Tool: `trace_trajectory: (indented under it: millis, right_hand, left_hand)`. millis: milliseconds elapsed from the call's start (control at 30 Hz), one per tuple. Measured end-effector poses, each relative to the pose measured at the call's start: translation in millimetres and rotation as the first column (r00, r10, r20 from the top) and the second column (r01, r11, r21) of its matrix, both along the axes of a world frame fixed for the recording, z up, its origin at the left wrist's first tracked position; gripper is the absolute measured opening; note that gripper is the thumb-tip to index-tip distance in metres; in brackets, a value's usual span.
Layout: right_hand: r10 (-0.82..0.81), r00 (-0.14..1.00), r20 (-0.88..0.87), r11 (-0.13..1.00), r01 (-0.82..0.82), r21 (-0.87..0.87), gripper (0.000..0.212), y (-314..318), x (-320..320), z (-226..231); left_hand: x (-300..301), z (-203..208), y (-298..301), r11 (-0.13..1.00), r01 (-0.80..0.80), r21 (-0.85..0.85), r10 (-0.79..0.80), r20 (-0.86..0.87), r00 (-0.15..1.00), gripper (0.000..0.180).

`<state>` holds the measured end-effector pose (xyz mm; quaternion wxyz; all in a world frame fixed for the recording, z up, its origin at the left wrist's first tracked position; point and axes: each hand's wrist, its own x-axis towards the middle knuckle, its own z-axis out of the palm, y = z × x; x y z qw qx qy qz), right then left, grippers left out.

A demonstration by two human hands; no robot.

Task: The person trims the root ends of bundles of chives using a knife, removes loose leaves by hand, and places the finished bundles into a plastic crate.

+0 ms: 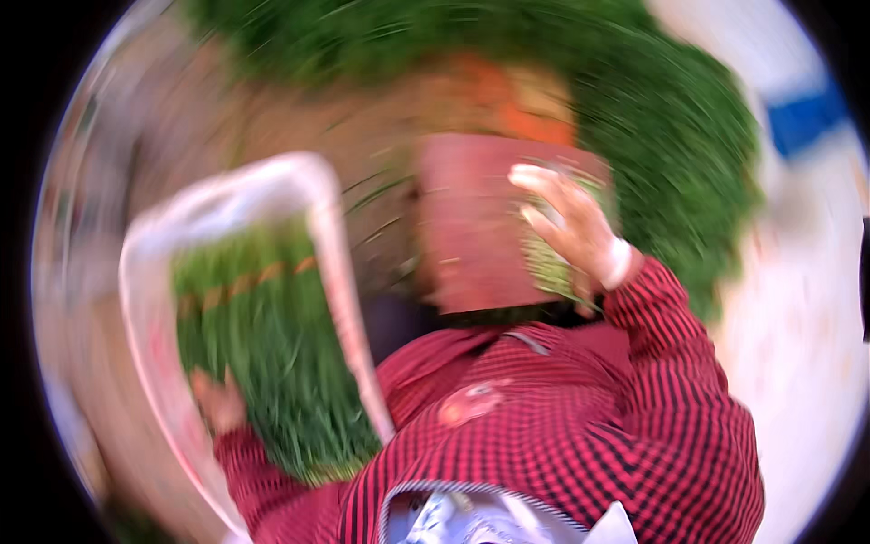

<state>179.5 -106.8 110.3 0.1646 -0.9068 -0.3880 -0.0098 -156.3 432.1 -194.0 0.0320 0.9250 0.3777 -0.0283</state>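
Note:
My left hand (218,403) is inside a pale pinkish-white plastic crate (343,299), at the side of the long, thin green stalks (281,363) lying in it. Its fingers are blurred but look apart, touching the greens. An orange-brown band crosses the stalks near their far end. My right hand (573,228) hovers over or rests on the right part of a reddish-brown board (476,222) in front of me; which of these I cannot tell. Its fingers are stretched and apart, with nothing seen in them. Small pale green bits (544,263) lie on the board beneath it.
A large heap of loose greens (671,136) curves around the far and right sides. Behind the board is an orange and yellow thing (535,100), too smeared to name. Brown ground (362,118) with scattered stalks lies at left; a blue object (807,118) stands far right.

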Motion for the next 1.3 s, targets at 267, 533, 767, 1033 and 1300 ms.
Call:
trace_trajectory:
  millis: [267, 533, 767, 1033, 1300]
  right_hand:
    - [-0.989, -0.150, -0.012, -0.139, 0.940, -0.313, 0.052, -459, -243, -45]
    - [-0.801, -0.303, -0.516, 0.320, 0.512, -0.797, 0.036, -443, -550, -293]
    - [-0.855, -0.049, -0.516, 0.484, 0.282, -0.828, 0.039, -474, -505, -297]
    - [-0.578, -0.697, -0.425, -0.763, 0.646, -0.020, 0.036, -649, -418, -306]
    - [-0.252, -0.852, -0.458, -0.899, 0.381, -0.214, 0.043, -795, -469, -453]
  left_hand:
    - [164, 98, -33, 0.980, 0.194, 0.038, -0.197, 0.079, 0.977, 0.074]
    - [272, 241, -369, 0.526, 0.820, -0.223, -0.737, 0.362, 0.571, 0.047]
    - [293, 268, -474, 0.345, 0.900, -0.267, -0.914, 0.122, 0.387, 0.045]
    - [303, 269, -494, 0.458, 0.835, -0.304, -0.885, -0.068, 0.460, 0.045]
    - [320, 217, -550, 0.356, 0.759, -0.545, -0.911, -0.022, 0.411, 0.039]
